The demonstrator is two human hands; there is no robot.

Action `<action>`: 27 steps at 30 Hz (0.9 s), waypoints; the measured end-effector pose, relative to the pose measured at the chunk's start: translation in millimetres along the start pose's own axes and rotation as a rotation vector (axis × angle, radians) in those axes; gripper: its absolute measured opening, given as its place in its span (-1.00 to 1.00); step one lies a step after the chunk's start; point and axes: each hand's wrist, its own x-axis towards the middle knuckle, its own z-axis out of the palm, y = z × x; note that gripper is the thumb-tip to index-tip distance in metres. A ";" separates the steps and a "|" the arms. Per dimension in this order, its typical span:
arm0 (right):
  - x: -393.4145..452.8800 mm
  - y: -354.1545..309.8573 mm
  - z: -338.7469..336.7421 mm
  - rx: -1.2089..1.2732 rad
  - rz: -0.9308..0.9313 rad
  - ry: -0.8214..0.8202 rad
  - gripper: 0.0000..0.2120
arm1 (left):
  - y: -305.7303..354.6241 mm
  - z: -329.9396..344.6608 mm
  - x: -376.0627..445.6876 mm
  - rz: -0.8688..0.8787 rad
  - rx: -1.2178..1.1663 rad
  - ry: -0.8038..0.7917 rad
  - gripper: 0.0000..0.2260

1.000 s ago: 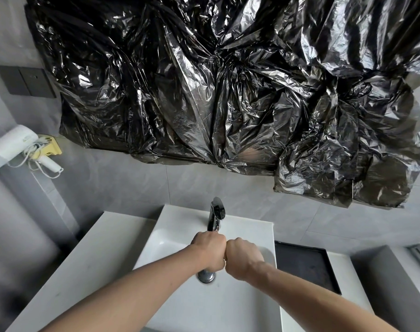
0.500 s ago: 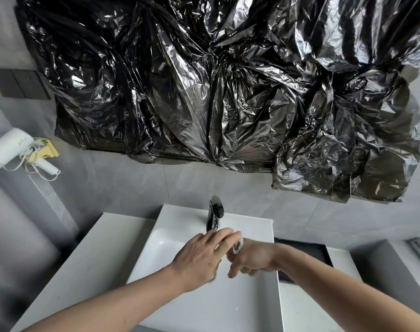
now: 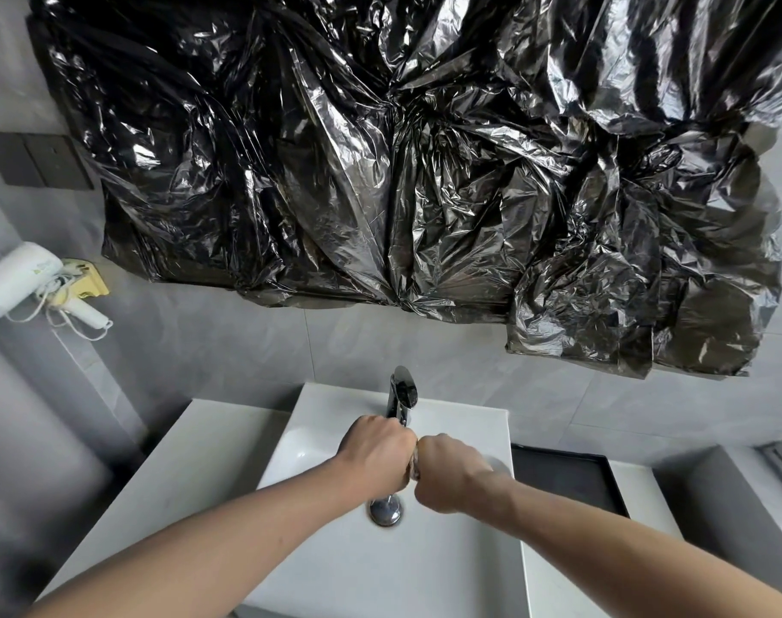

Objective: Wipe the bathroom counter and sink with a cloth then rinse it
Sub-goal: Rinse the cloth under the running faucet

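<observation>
Cloth point(image 3: 415, 461), barely showing, is being gripped between left hand point(image 3: 373, 457) and right hand point(image 3: 447, 475), fingers clamped on it, over the sink point(image 3: 447, 573).

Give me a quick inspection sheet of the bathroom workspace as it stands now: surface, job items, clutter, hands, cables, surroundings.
Surface: white counter around a white sink; no dirt visible.
Job's things: only a sliver of cloth shows between the fists, above the drain; faucet behind; whether water runs, cannot tell.
Clutter: black tray on the counter, right of the sink.
Hands: left hand and right hand fisted, knuckles together, both gripping the cloth.
Cables: white cord looped at the wall-mounted hair dryer.
Surroundings: grey tiled wall; crinkled black plastic sheet above the sink; dark wall plate upper left.
</observation>
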 end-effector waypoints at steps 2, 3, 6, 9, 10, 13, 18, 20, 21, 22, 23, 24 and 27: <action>1.5 5.6 4.5 -0.093 -0.032 0.036 -0.76 | 6.7 4.0 1.4 -0.069 -0.088 -0.041 -0.90; 2.3 7.2 6.7 -0.136 -0.043 0.042 -0.80 | 9.5 9.1 2.9 -0.097 -0.127 -0.072 -0.91; 6.0 12.6 15.8 -0.249 -0.098 0.051 -0.80 | 17.0 24.5 6.0 -0.199 -0.275 -0.153 -0.87; 11.2 18.2 27.6 -0.335 -0.143 0.073 -0.75 | 20.5 38.5 8.3 -0.309 -0.480 -0.234 -0.79; 12.9 20.4 31.0 -0.359 -0.162 0.085 -0.74 | 22.1 40.8 7.9 -0.338 -0.537 -0.266 -0.81; 16.9 25.8 37.0 -0.436 -0.233 0.110 -0.74 | 25.2 46.8 5.7 -0.394 -0.741 -0.386 -0.91; 21.5 31.6 38.1 -0.434 -0.280 0.106 -0.80 | 30.2 43.0 -2.2 -0.484 -1.149 -0.585 -0.89; 21.4 32.1 38.2 -0.409 -0.310 0.107 -0.82 | 32.9 41.1 -5.6 -0.519 -1.277 -0.607 -0.77; 21.8 32.8 40.0 -0.426 -0.317 0.095 -0.85 | 35.3 42.2 -7.2 -0.522 -1.315 -0.617 -0.73; 22.0 34.9 43.5 -0.438 -0.327 0.103 -0.87 | 38.1 44.4 -8.7 -0.526 -1.331 -0.625 -0.71; 21.6 37.8 45.5 -0.430 -0.312 0.104 -0.86 | 40.2 48.8 -9.1 -0.539 -1.327 -0.625 -0.69; 22.6 41.5 48.1 -0.428 -0.326 0.155 -0.85 | 42.0 52.9 -9.5 -0.555 -1.315 -0.604 -0.67; 14.8 40.2 46.2 -0.213 -0.300 0.114 -0.94 | 42.8 51.0 -17.5 -0.527 -1.226 -0.483 -0.80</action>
